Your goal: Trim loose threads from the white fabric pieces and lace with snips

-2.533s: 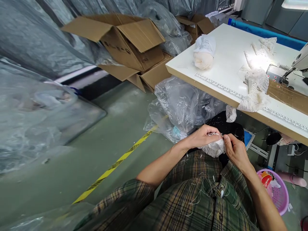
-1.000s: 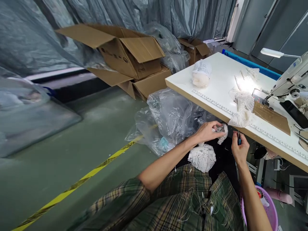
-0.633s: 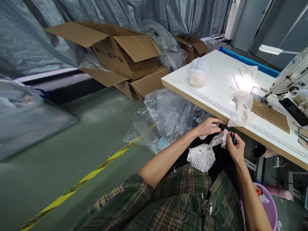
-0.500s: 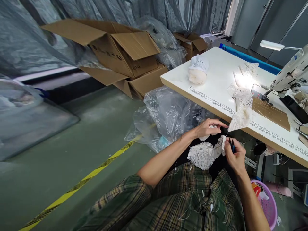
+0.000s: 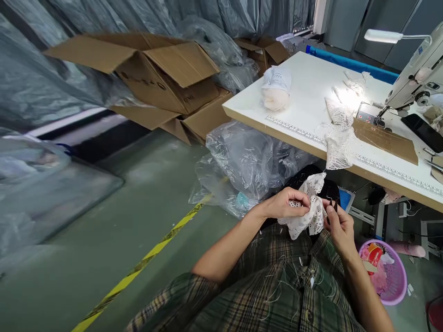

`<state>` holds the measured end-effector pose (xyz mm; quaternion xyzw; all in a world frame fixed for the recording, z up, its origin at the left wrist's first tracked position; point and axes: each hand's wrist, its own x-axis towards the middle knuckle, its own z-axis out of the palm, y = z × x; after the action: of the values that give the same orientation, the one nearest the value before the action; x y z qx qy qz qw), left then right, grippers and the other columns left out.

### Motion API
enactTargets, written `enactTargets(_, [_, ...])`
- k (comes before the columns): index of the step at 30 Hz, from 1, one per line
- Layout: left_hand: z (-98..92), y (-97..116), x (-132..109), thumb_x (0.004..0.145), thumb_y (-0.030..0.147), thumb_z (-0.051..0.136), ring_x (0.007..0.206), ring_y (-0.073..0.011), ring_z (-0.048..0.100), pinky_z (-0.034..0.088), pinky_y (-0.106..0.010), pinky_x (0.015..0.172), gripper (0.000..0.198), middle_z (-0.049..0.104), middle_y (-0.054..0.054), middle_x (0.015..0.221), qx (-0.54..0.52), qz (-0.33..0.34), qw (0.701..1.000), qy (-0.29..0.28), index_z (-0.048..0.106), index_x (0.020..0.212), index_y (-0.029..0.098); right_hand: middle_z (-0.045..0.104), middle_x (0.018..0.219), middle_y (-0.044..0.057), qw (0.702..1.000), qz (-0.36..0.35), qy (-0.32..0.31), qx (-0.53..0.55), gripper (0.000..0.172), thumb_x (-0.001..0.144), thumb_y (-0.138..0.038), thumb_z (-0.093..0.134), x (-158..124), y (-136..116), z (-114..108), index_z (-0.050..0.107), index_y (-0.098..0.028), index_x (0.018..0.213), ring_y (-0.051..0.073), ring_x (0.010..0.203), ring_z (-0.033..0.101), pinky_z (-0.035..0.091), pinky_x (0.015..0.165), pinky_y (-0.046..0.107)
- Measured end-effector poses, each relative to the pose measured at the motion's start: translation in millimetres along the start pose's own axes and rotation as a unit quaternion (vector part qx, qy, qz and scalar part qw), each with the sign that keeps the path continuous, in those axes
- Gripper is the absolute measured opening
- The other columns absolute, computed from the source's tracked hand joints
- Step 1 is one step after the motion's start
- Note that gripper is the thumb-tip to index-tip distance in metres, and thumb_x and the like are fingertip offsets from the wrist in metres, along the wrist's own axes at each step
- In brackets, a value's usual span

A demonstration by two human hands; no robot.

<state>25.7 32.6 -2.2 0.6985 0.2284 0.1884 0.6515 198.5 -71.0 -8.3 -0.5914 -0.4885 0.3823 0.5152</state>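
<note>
My left hand (image 5: 290, 203) pinches a piece of white lace (image 5: 304, 223) above my lap. My right hand (image 5: 342, 227) holds small dark thread snips (image 5: 332, 205), their two points sticking up between thumb and fingers. Its fingers are also against the right side of the lace, though I cannot make out how firmly they grip it. The lace reaches up to a tip just below the table edge. More white lace (image 5: 341, 150) hangs over that edge, close to this tip, and runs back toward the sewing machine (image 5: 411, 87).
On the white table (image 5: 308, 83) stand stacked pale cups (image 5: 276, 90), and a dark phone (image 5: 424, 131) lies by the machine. Cardboard boxes (image 5: 166, 78) and clear plastic bags (image 5: 249, 157) are to the left. A pink basket (image 5: 398, 281) sits low at the right.
My left hand has come down from the hanging lace and closed on the piece in my lap. That piece is now raised and bunched between both hands. The view has shifted slightly.
</note>
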Motion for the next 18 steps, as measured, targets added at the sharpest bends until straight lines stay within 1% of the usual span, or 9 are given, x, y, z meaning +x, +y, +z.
enactTargets(2, [0.3,-3.3,0.6,0.076,0.043,0.070,0.072,-0.0139,0.057,0.046,-0.027,0.073,0.030,0.064,-0.003,0.076,0.011,0.013,1.000,0.014,0.066,0.073,0.014,0.047,0.053,-0.003,0.996,0.072,-0.039,0.043,0.051,0.090,-0.061,0.047,-1.2,7.8,0.4,0.071,-0.017,0.077,0.011,0.046,0.041,0.037,0.043,0.024])
enactTargets(4, [1.0,-4.9,1.1,0.075,0.037,0.070,0.075,-0.0143,0.056,0.046,-0.027,0.076,0.024,0.063,-0.004,0.080,0.030,0.033,0.999,0.028,0.064,0.071,0.015,0.046,0.050,-0.004,0.990,0.115,-0.049,0.070,0.055,0.083,-0.068,0.053,-0.9,12.7,1.1,0.067,-0.017,0.069,0.010,0.043,0.038,0.034,0.040,0.023])
enactTargets(6, [1.8,-6.4,2.0,0.072,0.033,0.072,0.081,-0.0159,0.057,0.045,-0.029,0.080,0.020,0.063,-0.005,0.086,0.033,0.045,0.998,0.036,0.062,0.069,0.015,0.047,0.050,-0.005,0.987,0.138,-0.037,0.077,0.051,0.075,-0.067,0.063,1.0,14.4,2.0,0.068,-0.016,0.073,0.009,0.042,0.036,0.032,0.038,0.022])
enactTargets(8, [2.6,-9.8,3.8,0.070,0.031,0.073,0.084,-0.0168,0.058,0.045,-0.030,0.082,0.020,0.063,-0.005,0.089,-0.001,0.032,0.998,0.045,0.059,0.072,0.016,0.051,0.052,-0.005,0.990,0.128,-0.019,0.060,0.044,0.073,-0.060,0.069,3.0,13.6,3.0,0.070,-0.016,0.082,0.009,0.043,0.038,0.034,0.040,0.023])
enactTargets(10, [3.8,-15.0,6.6,0.071,0.035,0.071,0.081,-0.0163,0.058,0.045,-0.029,0.078,0.024,0.064,-0.004,0.088,-0.074,-0.002,0.996,0.056,0.060,0.081,0.016,0.061,0.063,-0.001,0.997,0.075,0.006,0.014,0.035,0.078,-0.050,0.068,3.5,12.1,3.9,0.072,-0.017,0.088,0.012,0.052,0.049,0.044,0.050,0.025])
enactTargets(12, [5.8,-20.1,9.9,0.074,0.042,0.067,0.078,-0.0158,0.058,0.044,-0.029,0.074,0.034,0.065,-0.004,0.087,-0.141,-0.034,0.988,0.062,0.062,0.094,0.015,0.070,0.081,0.004,0.998,-0.012,0.039,-0.048,0.025,0.083,-0.038,0.065,2.3,11.8,4.7,0.073,-0.019,0.096,0.016,0.068,0.060,0.051,0.065,0.030])
enactTargets(13, [7.0,-22.0,11.5,0.075,0.046,0.066,0.078,-0.0160,0.058,0.044,-0.029,0.074,0.040,0.065,-0.005,0.088,-0.150,-0.041,0.986,0.062,0.063,0.100,0.015,0.071,0.087,0.005,0.994,-0.056,0.056,-0.076,0.023,0.084,-0.033,0.063,1.2,12.3,5.0,0.073,-0.019,0.101,0.017,0.075,0.062,0.052,0.070,0.031])
enactTargets(15, [9.4,-23.6,14.4,0.075,0.048,0.069,0.083,-0.0169,0.059,0.045,-0.029,0.078,0.044,0.067,-0.005,0.092,-0.107,-0.037,0.991,0.065,0.065,0.104,0.015,0.069,0.087,0.006,0.981,-0.129,0.087,-0.119,0.024,0.086,-0.024,0.059,-1.0,14.7,5.3,0.073,-0.021,0.106,0.017,0.077,0.062,0.052,0.072,0.032])
enactTargets(18, [11.9,-23.3,18.5,0.075,0.040,0.074,0.087,-0.0169,0.061,0.046,-0.031,0.085,0.033,0.069,-0.004,0.092,-0.003,-0.002,0.997,0.078,0.070,0.097,0.015,0.065,0.082,0.004,0.965,-0.189,0.110,-0.145,0.024,0.086,-0.016,0.057,-3.2,18.5,4.8,0.074,-0.023,0.102,0.016,0.074,0.061,0.051,0.066,0.029])
